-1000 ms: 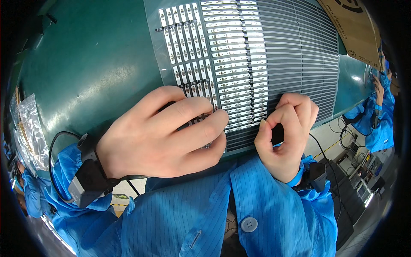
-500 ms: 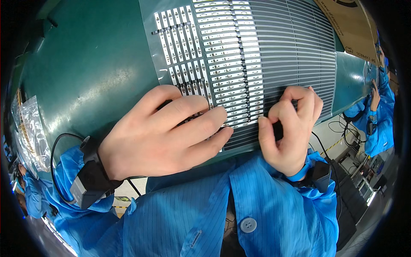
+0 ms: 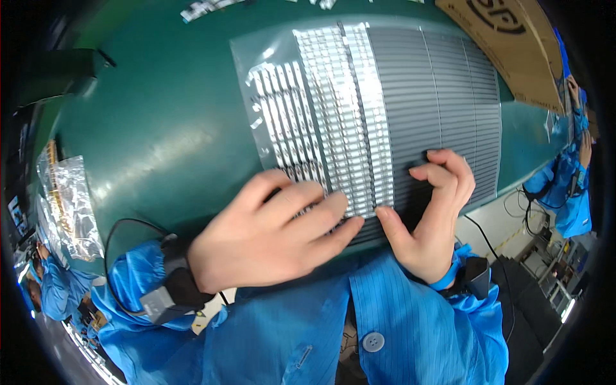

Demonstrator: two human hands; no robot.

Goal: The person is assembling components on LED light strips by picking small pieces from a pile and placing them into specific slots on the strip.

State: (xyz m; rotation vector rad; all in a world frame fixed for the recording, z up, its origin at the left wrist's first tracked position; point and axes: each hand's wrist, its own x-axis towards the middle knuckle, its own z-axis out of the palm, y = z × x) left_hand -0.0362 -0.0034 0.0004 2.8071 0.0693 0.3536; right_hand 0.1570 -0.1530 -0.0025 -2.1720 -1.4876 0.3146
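Several white strips dotted with small parts (image 3: 337, 115) lie side by side on a dark grey, finely lined sheet (image 3: 414, 90). A narrower group of white strips (image 3: 289, 122) lies upright at the sheet's left. My left hand (image 3: 269, 234) rests palm down over the near ends of these strips. Its bent fingers are slightly apart; the thumb and what lies under the palm are hidden. Beside the wide strip group's near right corner, my right hand (image 3: 433, 221) is open, its thumb and curved fingers apart, nothing visible between them.
Green table surface (image 3: 154, 128) surrounds the sheet. A cardboard box (image 3: 513, 58) stands at the far right. Clear plastic bags (image 3: 74, 205) lie at the left edge. White pieces (image 3: 208, 9) lie along the far side. Another person in blue (image 3: 568, 192) is at the right.
My right hand's thumb and fingers have spread from a closed curl. The sheet and both hands appear lower in the picture as the view shifts. My left hand stays over the strips.
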